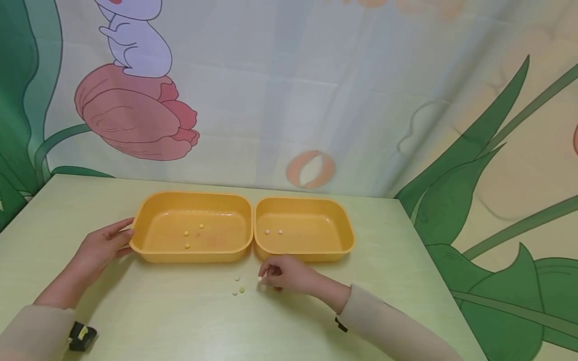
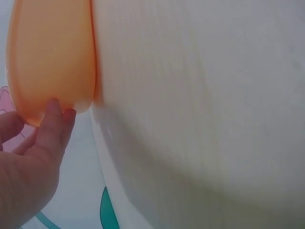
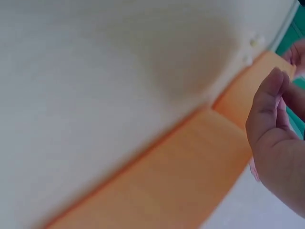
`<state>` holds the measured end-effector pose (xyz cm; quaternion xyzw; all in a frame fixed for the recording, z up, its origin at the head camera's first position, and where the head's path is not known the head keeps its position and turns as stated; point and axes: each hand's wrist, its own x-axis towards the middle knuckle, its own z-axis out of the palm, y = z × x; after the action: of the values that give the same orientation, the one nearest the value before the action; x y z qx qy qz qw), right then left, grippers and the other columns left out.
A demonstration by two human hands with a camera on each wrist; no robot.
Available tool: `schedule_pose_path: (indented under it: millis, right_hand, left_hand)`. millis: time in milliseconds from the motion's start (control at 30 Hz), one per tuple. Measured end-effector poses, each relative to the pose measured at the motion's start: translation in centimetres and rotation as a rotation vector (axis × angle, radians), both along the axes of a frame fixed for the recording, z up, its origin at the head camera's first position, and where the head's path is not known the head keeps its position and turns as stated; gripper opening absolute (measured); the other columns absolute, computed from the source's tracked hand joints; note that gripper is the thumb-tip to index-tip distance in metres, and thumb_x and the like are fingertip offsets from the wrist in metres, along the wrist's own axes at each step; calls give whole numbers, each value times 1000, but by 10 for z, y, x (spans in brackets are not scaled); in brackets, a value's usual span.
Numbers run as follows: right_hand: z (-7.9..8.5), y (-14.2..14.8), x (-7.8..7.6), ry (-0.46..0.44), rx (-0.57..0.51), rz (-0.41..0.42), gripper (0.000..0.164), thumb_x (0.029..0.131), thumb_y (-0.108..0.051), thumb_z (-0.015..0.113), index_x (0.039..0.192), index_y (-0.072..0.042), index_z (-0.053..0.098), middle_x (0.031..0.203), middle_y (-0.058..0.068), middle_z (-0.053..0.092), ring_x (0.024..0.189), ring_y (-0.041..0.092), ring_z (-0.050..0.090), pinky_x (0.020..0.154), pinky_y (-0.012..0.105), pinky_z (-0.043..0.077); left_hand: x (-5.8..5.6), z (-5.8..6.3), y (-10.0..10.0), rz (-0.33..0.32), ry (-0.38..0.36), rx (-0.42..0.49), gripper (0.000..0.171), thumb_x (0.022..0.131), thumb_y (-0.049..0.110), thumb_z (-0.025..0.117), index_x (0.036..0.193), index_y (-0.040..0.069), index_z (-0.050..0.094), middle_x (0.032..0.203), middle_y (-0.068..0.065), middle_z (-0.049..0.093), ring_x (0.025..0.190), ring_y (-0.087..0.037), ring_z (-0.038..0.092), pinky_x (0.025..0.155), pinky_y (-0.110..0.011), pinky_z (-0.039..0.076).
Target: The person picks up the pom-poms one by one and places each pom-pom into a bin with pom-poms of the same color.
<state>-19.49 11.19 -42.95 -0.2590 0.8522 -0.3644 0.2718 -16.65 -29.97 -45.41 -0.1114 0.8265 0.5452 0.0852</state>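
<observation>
My left hand [image 1: 101,245] rests its fingertips against the outer end of the larger yellow tray [image 1: 194,257]; in the left wrist view the fingers [image 2: 50,124] lie nearly straight along its wall. In front of the smaller yellow tray [image 1: 302,256], my right hand [image 1: 289,275] pinches a small white bead [image 1: 260,279] between thumb and finger, low over the table. Left of that hand lie two pale beads [image 1: 237,278] and a yellow-green bead [image 1: 241,290]. Three yellow beads [image 1: 186,233] sit inside the larger tray, and two whitish beads [image 1: 280,232] inside the smaller one.
Both trays stand side by side near the back of the pale table [image 1: 180,321]. Behind it hangs a cloth backdrop [image 1: 253,100] printed with plants and a white animal. A black wrist device [image 1: 83,336] shows by the left sleeve [image 1: 38,331].
</observation>
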Motion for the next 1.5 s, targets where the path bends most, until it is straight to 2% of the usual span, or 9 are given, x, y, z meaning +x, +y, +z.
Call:
schedule_pose_path:
  millis: [133,200,333,500,633,900,1000,1300,1500]
  right_hand:
    - [15,10,-3,-7,-14,-1,8,96,-6,69,101,1,70,86,27,68,59,9,57,62,36,63]
    - [23,15,-5,-9,-17,-4,10,96,-7,69,102,1,71,90,28,69,60,8,58,65,41,65]
    - [36,24,-13,-21,-5,2,10,98,-9,68,103,-2,72,94,27,72,63,9,59,71,44,66]
    - [52,34,-25,-45,19,21,9,97,-10,69,103,-4,72,84,12,70,66,11,59,73,41,65]
    - [65,40,-34,-47,39,55,10,97,-12,70,103,-4,71,77,0,64,66,12,60,71,34,64]
    - [93,46,-57,-87,64,78,14,100,-11,65,108,-1,67,79,4,62,68,13,59,73,30,62]
    - [102,47,-67,-87,88,96,14,101,-13,64,110,-2,66,81,1,61,71,13,58,74,28,61]
    - [123,46,-97,-70,77,109,18,101,-10,62,114,2,64,85,-2,60,74,14,56,75,26,59]
    - [129,43,-116,-85,118,119,16,101,-12,63,112,-1,65,83,-1,59,72,14,56,73,23,58]
  left_hand:
    - [0,2,1,-6,-3,1,61,113,30,35,161,-3,16,159,-38,31,85,24,51,89,-23,62]
    - [0,2,1,-7,-5,-4,62,113,30,35,161,-3,17,158,-39,30,85,24,51,89,-23,62]
    - [0,3,1,-2,-10,-9,62,113,30,35,161,-3,16,158,-39,30,84,24,49,88,-22,62]
    - [0,2,2,4,-8,8,61,113,29,36,161,-3,16,158,-39,29,83,25,48,83,-17,63]
    - [0,2,2,5,-7,13,61,113,29,36,161,-3,16,158,-39,29,82,26,48,80,-15,62]
    - [0,1,2,8,-14,7,62,113,29,36,161,-3,16,159,-39,28,83,25,47,85,-19,62]
    - [0,1,2,7,-13,6,62,113,29,35,161,-3,15,159,-39,28,83,25,47,85,-19,62]
    - [0,1,2,3,-8,13,62,112,30,36,161,-3,16,158,-40,28,82,26,48,83,-18,63]
    - [0,1,1,2,-6,24,62,112,30,36,161,-3,16,159,-40,28,81,27,48,82,-16,62]
